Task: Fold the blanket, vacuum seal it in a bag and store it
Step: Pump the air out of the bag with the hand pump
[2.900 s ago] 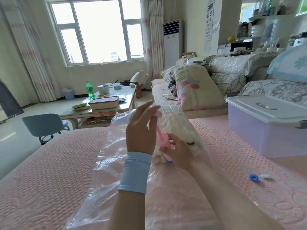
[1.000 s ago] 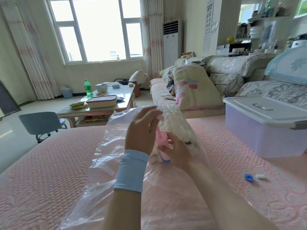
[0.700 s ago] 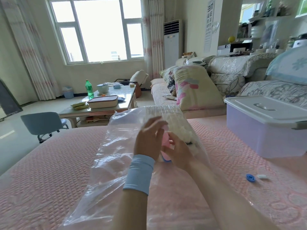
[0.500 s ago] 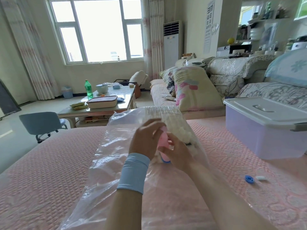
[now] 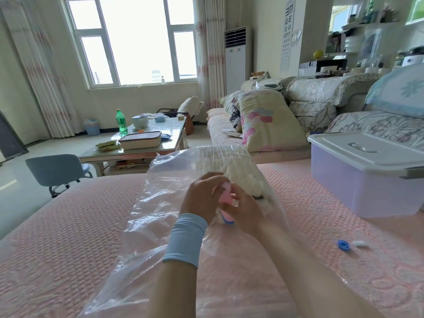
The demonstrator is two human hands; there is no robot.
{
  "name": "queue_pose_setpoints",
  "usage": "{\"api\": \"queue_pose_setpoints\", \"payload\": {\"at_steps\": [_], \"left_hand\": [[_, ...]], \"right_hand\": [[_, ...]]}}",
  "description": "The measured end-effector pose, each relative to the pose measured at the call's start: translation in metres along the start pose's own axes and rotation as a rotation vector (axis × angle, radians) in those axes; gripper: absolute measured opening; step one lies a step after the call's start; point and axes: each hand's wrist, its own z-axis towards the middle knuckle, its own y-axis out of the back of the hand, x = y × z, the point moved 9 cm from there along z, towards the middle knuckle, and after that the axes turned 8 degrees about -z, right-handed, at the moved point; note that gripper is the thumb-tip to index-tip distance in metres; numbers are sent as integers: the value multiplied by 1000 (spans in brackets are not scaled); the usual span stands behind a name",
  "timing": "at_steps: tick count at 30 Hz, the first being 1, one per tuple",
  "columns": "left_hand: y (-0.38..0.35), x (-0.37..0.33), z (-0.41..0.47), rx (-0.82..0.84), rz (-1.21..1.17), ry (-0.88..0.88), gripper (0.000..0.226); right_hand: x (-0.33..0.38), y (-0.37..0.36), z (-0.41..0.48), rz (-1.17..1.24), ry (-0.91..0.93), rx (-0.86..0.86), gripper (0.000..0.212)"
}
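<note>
A clear plastic vacuum bag [image 5: 160, 216] lies on the pink bed cover, with a folded white fluffy blanket [image 5: 231, 166] inside its far end. A small pink hand pump [image 5: 226, 198] stands on the bag. My right hand [image 5: 246, 210] grips the pump's body near its base. My left hand [image 5: 203, 196], with a light blue wristband, curls around the pump's top handle, which is pushed down close to the body.
A lidded translucent storage box [image 5: 367, 177] sits on the bed at right. A blue valve cap [image 5: 343, 245] and a small white piece [image 5: 359, 243] lie loose on the cover. Beyond the bed stand a coffee table [image 5: 174, 143], a blue chair [image 5: 55, 171] and a sofa with pillows [image 5: 270, 120].
My left hand has pushed the pump's handle down from its raised position, so the pink rod no longer shows. My right hand stays on the pump body.
</note>
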Motion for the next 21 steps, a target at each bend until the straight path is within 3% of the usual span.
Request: {"api": "queue_pose_setpoints", "payload": {"at_steps": [4,6,8,12,14,17,21], "left_hand": [[60,-65,6,-398,39,-286,15],[73,-78,2,-524,64,-347,16],[60,-63,-1,-495,108,-314,18],[0,-1,-5,-97,60,-60,21],[-10,11,-6,2,36,17,20],[13,-15,3,-106,71,-100,19],[70,-76,1,-499,100,-365,16]], "right_hand": [[3,2,-1,4,-2,-4,44],[4,-1,-1,2,-4,-1,42],[3,-5,-1,7,-3,5,43],[1,-2,1,9,-3,-7,39],[1,-2,0,4,4,0,38],[0,0,0,10,8,-9,39],[1,-2,1,5,5,-1,42]]}}
